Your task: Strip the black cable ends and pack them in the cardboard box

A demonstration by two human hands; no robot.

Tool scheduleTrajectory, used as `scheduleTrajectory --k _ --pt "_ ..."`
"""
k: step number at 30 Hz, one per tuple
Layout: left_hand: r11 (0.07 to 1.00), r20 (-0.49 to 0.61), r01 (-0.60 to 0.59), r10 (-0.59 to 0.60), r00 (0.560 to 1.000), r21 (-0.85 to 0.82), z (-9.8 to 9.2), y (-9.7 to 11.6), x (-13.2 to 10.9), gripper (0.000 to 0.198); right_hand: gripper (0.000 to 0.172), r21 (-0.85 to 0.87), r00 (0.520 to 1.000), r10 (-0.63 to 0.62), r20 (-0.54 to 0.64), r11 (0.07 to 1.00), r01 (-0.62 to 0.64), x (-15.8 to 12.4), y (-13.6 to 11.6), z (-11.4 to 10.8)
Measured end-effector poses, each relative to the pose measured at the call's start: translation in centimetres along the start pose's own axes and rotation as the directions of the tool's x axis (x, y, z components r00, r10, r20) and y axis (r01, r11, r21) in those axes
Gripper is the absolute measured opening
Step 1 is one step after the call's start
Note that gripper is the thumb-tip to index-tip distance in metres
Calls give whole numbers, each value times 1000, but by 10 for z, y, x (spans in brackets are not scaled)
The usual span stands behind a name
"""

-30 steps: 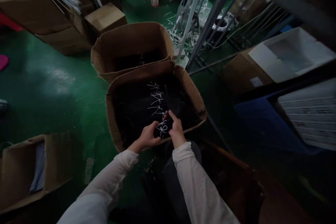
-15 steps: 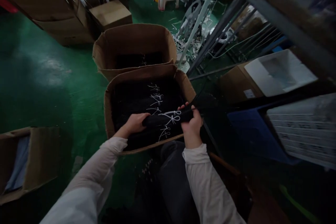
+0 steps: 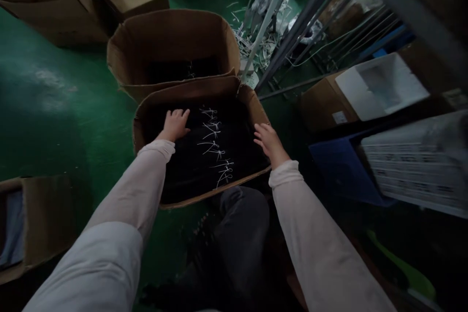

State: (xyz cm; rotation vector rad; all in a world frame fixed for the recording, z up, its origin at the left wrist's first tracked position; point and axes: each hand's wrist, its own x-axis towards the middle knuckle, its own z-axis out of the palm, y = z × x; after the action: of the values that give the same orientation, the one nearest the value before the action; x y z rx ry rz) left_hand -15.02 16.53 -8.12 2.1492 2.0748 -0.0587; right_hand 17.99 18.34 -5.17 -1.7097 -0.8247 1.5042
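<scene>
Your left hand [image 3: 176, 124]: fingers apart and slightly bent, gripping nothing, above the black bundles [image 3: 190, 165] near the front cardboard box's [image 3: 258, 109] left edge; whether the fingertips touch them, you cannot tell in this dim light.
Your right hand [image 3: 269, 140]: fingers spread loosely, pointing inward, gripping nothing, at that box's right edge; contact with the rim is unclear.
Black bundles: lying side by side inside the front box, between your hands.
White ties [image 3: 215, 148]: knotted in a row, from the far edge toward the near edge.
Rear cardboard box [image 3: 175, 34]: just beyond the far edge.
</scene>
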Motion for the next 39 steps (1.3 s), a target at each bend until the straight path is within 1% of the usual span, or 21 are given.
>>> scheduleTrajectory --k 1,3,5,6,8,10,12,14,18,21,24,27,30,33,35,37,39 --pt "999 57 -15 17 998 -41 17 14 -9 64 25 -27 1000 18 13 999 -18 -5 11 -11" --pt "990 176 -89 107 978 -108 50 49 -34 46 16 -56 996 76 39 996 -74 -15 31 -28" --pt "971 272 -175 215 938 -161 79 83 -62 42 10 -64 990 129 51 990 -126 -21 45 -37" --pt "963 301 -202 249 921 -179 91 98 -75 44 9 -66 988 144 49 988 -141 -24 51 -40" --pt "959 318 -215 266 910 -185 111 120 -95 54 8 -68 986 159 47 985 -156 -27 60 -41" --pt "965 305 -196 241 921 -172 123 133 -105 61 7 -68 984 169 57 984 -165 -30 67 -40" --pt "973 291 -167 208 934 -160 130 139 -105 67 8 -66 982 179 64 982 -175 -32 72 -38" --pt "978 290 -142 182 940 -155 134 142 -101 68 9 -62 979 194 65 980 -190 -34 78 -37" --pt "982 291 -102 145 946 -157 138 153 -91 53 9 -64 970 236 55 970 -233 -35 91 -34" --pt "980 306 -93 145 941 -178 142 160 -87 50 9 -71 963 266 52 962 -262 -35 100 -31" --pt "975 344 -81 150 927 -208 145 160 -84 51 9 -91 955 293 41 953 -288 -36 107 -30" --pt "969 382 -70 159 911 -236 144 155 -79 50 8 -129 945 327 26 938 -321 -38 111 -29" --pt "956 404 -79 193 894 -282 138 152 -78 43 5 -175 926 376 33 914 -365 -40 114 -28" --pt "936 408 -82 227 884 -342 129 149 -82 47 4 -232 891 451 54 873 -429 -41 115 -26" --pt "921 413 -63 232 881 -383 120 147 -84 52 15 -283 845 531 67 822 -494 -41 115 -23" --pt "904 419 -32 228 879 -426 107 143 -85 53 30 -312 795 600 89 775 -550 -41 113 -17" --pt "880 414 -15 239 878 -475 91 138 -84 51 40 -300 768 626 132 764 -571 -42 108 -8"
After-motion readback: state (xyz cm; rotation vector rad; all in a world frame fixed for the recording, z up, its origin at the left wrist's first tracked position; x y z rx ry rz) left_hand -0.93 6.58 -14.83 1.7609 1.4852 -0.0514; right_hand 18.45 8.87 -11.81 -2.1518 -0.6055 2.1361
